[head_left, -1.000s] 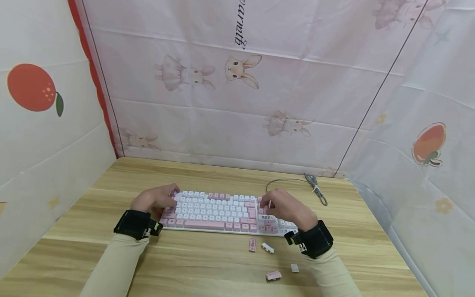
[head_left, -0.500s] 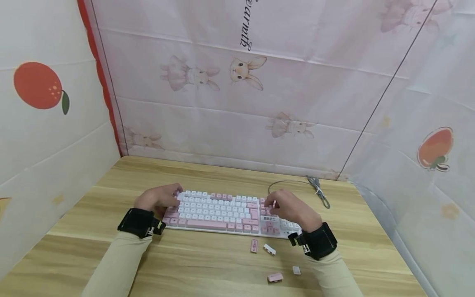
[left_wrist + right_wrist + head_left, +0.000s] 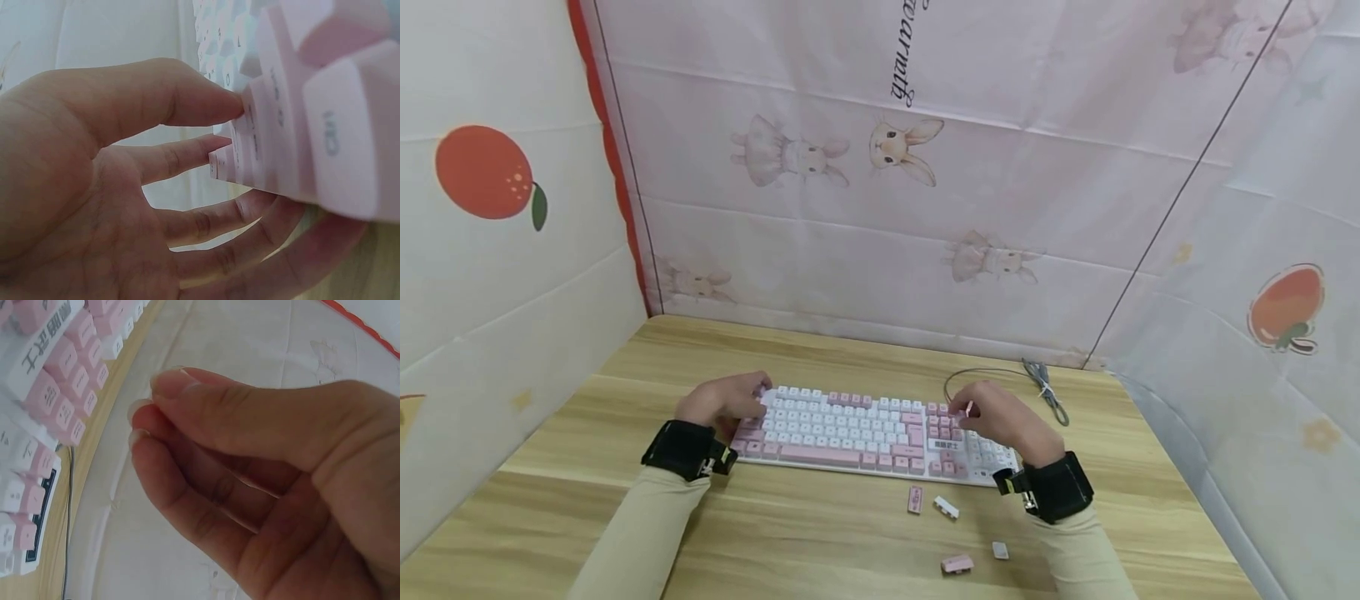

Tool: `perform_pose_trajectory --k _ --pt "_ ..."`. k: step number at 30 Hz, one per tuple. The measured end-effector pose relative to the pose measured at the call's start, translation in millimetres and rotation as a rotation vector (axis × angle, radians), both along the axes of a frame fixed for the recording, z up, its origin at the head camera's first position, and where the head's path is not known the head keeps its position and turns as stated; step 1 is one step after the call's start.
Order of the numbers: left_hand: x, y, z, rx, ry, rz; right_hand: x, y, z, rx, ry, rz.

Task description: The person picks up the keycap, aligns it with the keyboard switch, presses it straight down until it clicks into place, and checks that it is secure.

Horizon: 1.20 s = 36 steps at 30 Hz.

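Note:
A pink and white keyboard (image 3: pixel 842 429) lies on the wooden table. My left hand (image 3: pixel 718 400) grips its left end; in the left wrist view the thumb (image 3: pixel 206 103) lies on top, with the other fingers along the edge and partly hidden under it. Above the right part of the keyboard, my right hand (image 3: pixel 1000 417) is curled, covering some number keys. In the right wrist view the thumb (image 3: pixel 181 394) meets the index fingertip, nothing showing between them, apart from the pink navigation keys (image 3: pixel 59 409).
Loose keycaps lie in front of the keyboard: a long pink one (image 3: pixel 914 500), a white one (image 3: pixel 946 507), another pink one (image 3: pixel 957 564) and a small white one (image 3: pixel 1000 550). A bundled grey cable (image 3: pixel 1042 383) rests behind. Printed cloth (image 3: pixel 820 275) hangs around the table.
My right hand has moved right across the keyboard, from the pink navigation keys toward the number keys, uncovering the pink ones. The left hand keeps its hold. The head view has shifted slightly.

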<state>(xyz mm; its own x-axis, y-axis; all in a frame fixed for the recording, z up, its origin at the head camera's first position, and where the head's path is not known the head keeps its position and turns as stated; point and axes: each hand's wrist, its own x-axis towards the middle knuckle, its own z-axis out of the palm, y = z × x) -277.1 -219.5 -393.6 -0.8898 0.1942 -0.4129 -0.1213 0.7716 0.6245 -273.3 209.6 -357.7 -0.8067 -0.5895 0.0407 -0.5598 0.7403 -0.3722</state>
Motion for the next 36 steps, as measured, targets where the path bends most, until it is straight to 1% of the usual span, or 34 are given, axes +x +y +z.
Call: perform_pose_trajectory --k 2,7,11,14,19,21,23,28,36 --pt "0.0 -0.1 1.1 -0.001 0.002 -0.003 -0.2 3 1.8 0.001 -0.001 -0.026" --pt "-0.2 -1.0 3.0 -0.004 0.004 -0.009 -2.3 12 4.2 -0.002 -0.006 -0.059" --pt "-1.0 -1.0 2.3 -0.005 0.003 -0.008 -5.3 17 2.4 -0.026 -0.016 -0.07" --pt "-0.4 -0.2 1.7 -0.003 -0.003 0.004 -7.7 21 0.1 -0.028 -0.011 -0.081" --pt "0.2 0.6 0.7 -0.004 -0.009 0.019 -12.0 28 -3.2 -0.018 0.013 -0.104" --pt "0.4 0.9 0.5 -0.004 -0.008 0.019 -13.6 32 -4.3 -0.009 0.036 -0.112" --pt "0.3 0.8 0.3 -0.001 -0.007 0.018 -15.0 35 -5.0 0.005 0.061 -0.113" --pt "-0.4 0.0 0.0 0.005 -0.005 0.017 -19.2 42 -8.1 0.024 0.088 -0.114" --pt "0.0 0.3 -0.7 0.003 -0.003 0.017 -23.4 50 -15.7 0.035 0.07 -0.103"
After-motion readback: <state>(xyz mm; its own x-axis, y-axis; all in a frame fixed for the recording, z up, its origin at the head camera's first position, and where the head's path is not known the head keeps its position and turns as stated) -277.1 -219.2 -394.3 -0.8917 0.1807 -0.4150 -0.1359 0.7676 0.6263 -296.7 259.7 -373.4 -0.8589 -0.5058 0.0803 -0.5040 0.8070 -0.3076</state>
